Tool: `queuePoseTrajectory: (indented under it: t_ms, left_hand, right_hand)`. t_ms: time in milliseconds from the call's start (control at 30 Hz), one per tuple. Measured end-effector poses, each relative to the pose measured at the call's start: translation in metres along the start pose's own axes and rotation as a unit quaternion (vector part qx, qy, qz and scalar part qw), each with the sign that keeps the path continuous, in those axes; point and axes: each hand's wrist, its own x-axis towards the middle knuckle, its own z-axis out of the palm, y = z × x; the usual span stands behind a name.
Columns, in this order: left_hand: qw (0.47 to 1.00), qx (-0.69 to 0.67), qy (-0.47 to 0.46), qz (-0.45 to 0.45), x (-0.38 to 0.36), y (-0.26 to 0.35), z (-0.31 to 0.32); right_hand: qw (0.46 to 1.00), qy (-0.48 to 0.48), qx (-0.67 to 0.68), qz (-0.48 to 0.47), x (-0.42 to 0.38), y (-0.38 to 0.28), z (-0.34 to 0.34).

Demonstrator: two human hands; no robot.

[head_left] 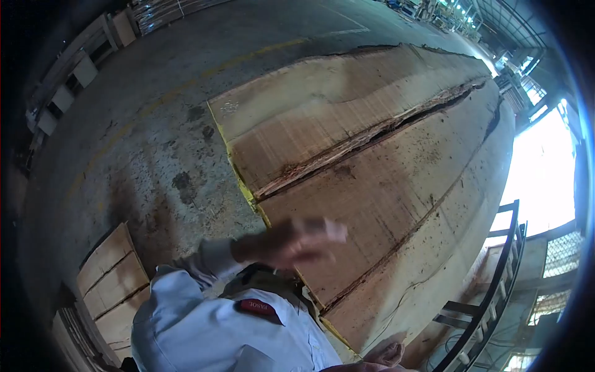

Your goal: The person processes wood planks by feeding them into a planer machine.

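Note:
A large, wide wooden slab (372, 204) with a long dark crack down its middle stretches away in front of me. Over its near end my left hand (304, 240) is blurred by motion, its fingers stretched out and apart, with nothing seen in them. My right hand (387, 354) is at the slab's near right corner, partly cut off by the bottom of the view. Its fingers look curled, and what they may hold is hidden. Yellow colouring (242, 183) runs along the slab's near end.
Boards (114, 282) lie low at the left, beside the stained concrete floor (161, 173). A dark metal rail frame (496, 291) stands at the right, close to the slab. Stacked material (164, 12) lies at the far left, and bright openings (539, 167) show at the right.

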Motion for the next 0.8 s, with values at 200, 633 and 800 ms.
queuePoseTrajectory:
  t_ms: [200,633,800]
  left_hand:
    - [0.819,0.426,0.301,-0.240,0.010,-0.013,-0.179]
    - [0.711,0.519,0.210,-0.424,0.012,-0.128,-0.270]
    - [0.716,0.556,0.218,-0.363,0.010,-0.124,-0.266]
  right_hand:
    - [0.993,-0.101,-0.012,0.059,0.012,-0.019,-0.027]
    - [0.977,-0.185,0.000,0.105,0.026,-0.033,-0.046]
    - [0.979,-0.143,0.060,0.131,0.032,-0.064,-0.053]
